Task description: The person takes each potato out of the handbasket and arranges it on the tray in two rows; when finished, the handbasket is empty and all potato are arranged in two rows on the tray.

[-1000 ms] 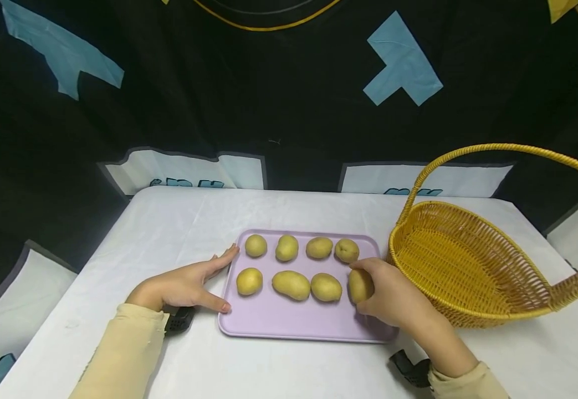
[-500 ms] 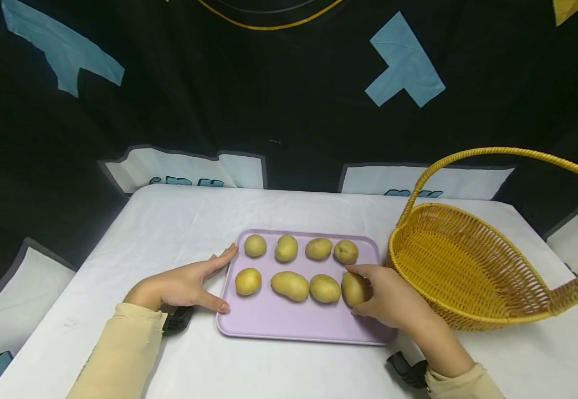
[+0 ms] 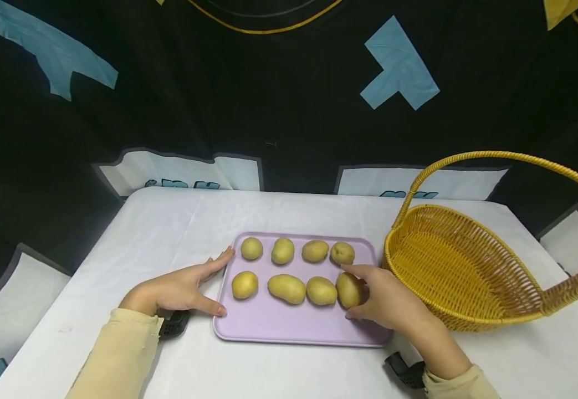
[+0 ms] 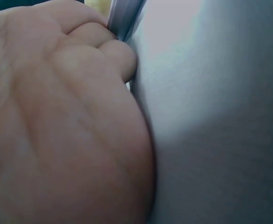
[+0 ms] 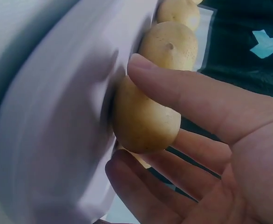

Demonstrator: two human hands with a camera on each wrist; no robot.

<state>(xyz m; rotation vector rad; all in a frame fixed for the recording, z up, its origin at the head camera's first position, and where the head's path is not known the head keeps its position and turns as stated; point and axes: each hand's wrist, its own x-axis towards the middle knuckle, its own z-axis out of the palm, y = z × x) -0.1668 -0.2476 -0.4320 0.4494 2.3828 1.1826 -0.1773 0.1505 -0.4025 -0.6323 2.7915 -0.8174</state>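
A lilac tray [image 3: 289, 327] lies on the white table, bearing several potatoes in two rows. My right hand [image 3: 393, 296] holds the rightmost near-row potato [image 3: 348, 290] between thumb and fingers; it still sits on the tray. In the right wrist view, the thumb [image 5: 169, 86] lies against this potato [image 5: 143, 121], with the fingers round its other side. Close on its left is another potato [image 3: 321, 291], then a long potato [image 3: 287, 288]. My left hand [image 3: 179, 289] rests at the tray's left edge, fingers extended and thumb on the rim. The palm [image 4: 71, 121] fills much of the left wrist view.
A yellow wicker basket [image 3: 458, 271] with a tall arched handle [image 3: 488, 155] stands just right of the tray. No potatoes show inside it. Behind the table [image 3: 179, 221] hangs a black cloth [image 3: 249, 100] with light blue shapes.
My right hand has shifted the rightmost near-row potato slightly left, closer to its neighbour. My left hand has stayed at the tray's edge. The head view has moved slightly.
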